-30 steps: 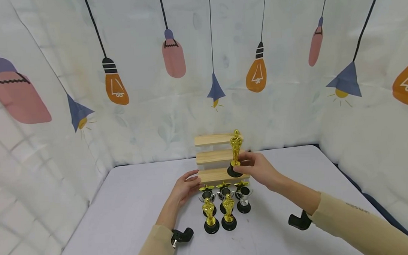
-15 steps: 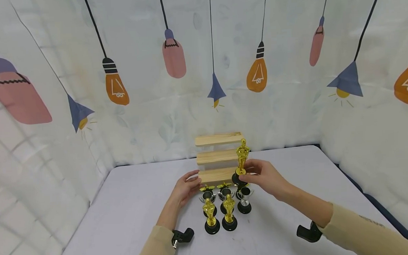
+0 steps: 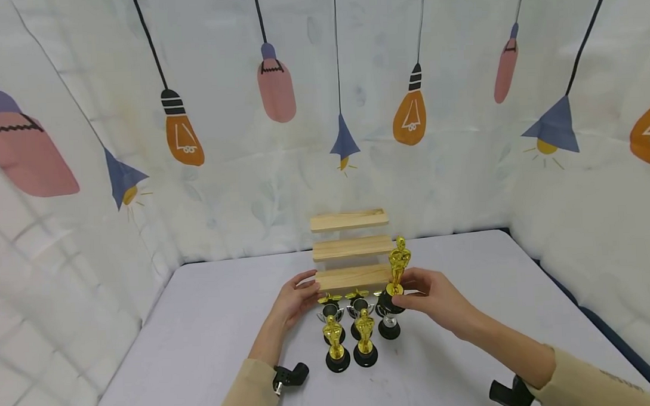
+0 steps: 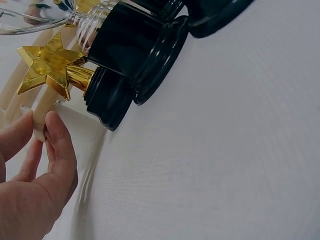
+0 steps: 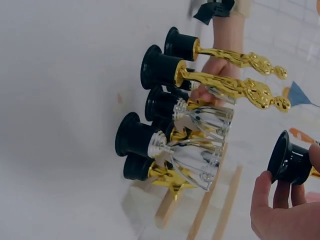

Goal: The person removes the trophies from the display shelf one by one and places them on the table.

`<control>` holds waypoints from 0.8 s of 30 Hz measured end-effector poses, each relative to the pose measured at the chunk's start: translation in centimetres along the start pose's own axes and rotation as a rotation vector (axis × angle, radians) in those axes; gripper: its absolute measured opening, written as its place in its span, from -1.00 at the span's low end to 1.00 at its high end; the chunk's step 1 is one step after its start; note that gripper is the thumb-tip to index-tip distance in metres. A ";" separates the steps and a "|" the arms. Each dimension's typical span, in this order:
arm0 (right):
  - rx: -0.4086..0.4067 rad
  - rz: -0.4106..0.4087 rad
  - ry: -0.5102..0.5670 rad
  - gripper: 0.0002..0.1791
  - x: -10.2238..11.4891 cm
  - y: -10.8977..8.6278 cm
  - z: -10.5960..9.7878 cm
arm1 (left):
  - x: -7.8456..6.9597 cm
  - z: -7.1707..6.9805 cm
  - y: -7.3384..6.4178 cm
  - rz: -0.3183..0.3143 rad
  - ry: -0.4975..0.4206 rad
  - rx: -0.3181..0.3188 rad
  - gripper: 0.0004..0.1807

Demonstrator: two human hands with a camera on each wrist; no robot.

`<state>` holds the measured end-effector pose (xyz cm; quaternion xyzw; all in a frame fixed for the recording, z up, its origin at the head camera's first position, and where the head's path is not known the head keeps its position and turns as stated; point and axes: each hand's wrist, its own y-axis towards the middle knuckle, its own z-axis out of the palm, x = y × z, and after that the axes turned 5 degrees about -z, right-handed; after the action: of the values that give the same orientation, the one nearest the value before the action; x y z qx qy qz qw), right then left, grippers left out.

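Note:
My right hand (image 3: 438,297) holds a gold figure trophy (image 3: 399,263) by its black base. In the head view the trophy is upright and overlaps a silver cup trophy (image 3: 389,327); in the right wrist view its base (image 5: 292,162) is up off the table. At the left end of a wooden tiered shelf, my left hand (image 3: 294,299) pinches the lowest board (image 3: 351,278) between thumb and fingers. Two more gold figure trophies, one at the left (image 3: 334,334) and one beside it (image 3: 364,333), stand in the front row.
Silver cup trophies (image 3: 330,313) stand in the middle row. Gold star trophies (image 4: 47,67) form the back row, right before the shelf. The shelf's middle board (image 3: 353,248) and top board (image 3: 349,220) rise behind. A patterned curtain (image 3: 238,188) hangs behind the white table (image 3: 217,350).
My right hand has moved down and to the right with the gold figure trophy, from in front of the shelf to over the right-hand cup. My left hand has stayed on the board.

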<state>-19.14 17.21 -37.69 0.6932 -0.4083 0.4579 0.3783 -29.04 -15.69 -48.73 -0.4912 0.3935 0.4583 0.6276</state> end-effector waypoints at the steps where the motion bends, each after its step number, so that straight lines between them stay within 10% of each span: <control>1: -0.001 0.005 -0.002 -0.53 -0.1 -0.2 0.0 | 0.0 0.0 0.0 0.000 0.001 0.000 -0.45; 24: 0.073 0.059 0.096 -0.58 -4.5 -3.3 1.1 | -0.2 0.2 -0.2 0.003 0.011 -0.009 -0.45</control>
<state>-16.90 18.49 -42.72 0.6715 -0.3930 0.5159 0.3584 -28.94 -15.51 -48.42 -0.4959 0.3954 0.4583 0.6227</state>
